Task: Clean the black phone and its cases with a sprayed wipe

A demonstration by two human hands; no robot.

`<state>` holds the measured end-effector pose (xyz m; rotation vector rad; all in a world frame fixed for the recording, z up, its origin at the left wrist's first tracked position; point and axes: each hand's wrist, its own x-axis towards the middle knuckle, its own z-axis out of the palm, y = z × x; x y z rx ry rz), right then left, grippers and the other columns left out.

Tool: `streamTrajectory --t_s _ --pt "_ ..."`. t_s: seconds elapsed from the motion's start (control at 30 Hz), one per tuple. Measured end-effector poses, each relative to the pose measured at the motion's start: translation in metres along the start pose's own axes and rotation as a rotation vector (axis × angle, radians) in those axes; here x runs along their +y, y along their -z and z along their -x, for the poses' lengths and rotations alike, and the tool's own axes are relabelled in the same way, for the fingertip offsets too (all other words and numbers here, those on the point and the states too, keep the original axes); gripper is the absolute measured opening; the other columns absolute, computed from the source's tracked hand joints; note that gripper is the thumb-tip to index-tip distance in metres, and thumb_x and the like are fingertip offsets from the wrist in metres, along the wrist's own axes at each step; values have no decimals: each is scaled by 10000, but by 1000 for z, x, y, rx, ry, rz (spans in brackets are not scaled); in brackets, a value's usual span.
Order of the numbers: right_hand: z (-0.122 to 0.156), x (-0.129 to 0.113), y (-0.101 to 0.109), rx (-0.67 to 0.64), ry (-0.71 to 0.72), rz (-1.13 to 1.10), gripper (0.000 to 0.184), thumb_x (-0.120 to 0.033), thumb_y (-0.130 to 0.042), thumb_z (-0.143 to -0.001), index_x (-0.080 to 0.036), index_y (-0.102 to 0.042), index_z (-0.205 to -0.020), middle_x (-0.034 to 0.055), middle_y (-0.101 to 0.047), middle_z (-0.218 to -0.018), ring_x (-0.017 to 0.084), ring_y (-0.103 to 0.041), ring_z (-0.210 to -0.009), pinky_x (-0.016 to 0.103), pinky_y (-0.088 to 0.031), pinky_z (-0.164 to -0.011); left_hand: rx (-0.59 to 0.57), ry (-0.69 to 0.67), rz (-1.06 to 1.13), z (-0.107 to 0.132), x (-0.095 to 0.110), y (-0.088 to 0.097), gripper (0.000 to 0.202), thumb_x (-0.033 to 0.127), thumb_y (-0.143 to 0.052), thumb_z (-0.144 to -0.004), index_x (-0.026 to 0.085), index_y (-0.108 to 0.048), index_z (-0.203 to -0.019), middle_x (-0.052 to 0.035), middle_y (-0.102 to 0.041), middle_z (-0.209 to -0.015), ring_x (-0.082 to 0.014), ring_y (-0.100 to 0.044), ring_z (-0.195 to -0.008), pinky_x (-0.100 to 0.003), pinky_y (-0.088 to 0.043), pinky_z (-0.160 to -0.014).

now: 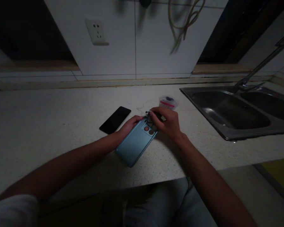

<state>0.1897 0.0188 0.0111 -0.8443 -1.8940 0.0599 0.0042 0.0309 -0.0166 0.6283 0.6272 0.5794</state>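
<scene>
A phone in a teal ribbed case (135, 146) lies back up on the speckled countertop (61, 126), with its round camera lenses near the top. My left hand (130, 125) grips the phone's upper left edge. Above the camera area, my right hand (167, 121) pinches a small dark piece (150, 117) between its fingers. The piece is too small and dim to identify. Just beyond my right hand stands a small round clear container with a pink band (168, 102). A black smartphone (115, 119) lies face up to the left of my left hand, apart from it.
A steel double sink (227, 115) with a faucet (257, 71) is set into the counter at the right. Behind the counter are white cabinet doors with a wall socket (97, 31) and a hanging cable (184, 22).
</scene>
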Motion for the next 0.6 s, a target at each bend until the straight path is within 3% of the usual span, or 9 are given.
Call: streamTrajectory --t_s 0.6 --pt "-1 0 0 29 68 44 151 -247 -582 -949 -180 -705 -891 31 -741 -751 132 -641 -613 260 -484 -582 37 6 17 3 -1 -2 324 404 -523 -866 122 -666 -796 -51 -657 -639 -179 -635 -536 -287 -497 -553"
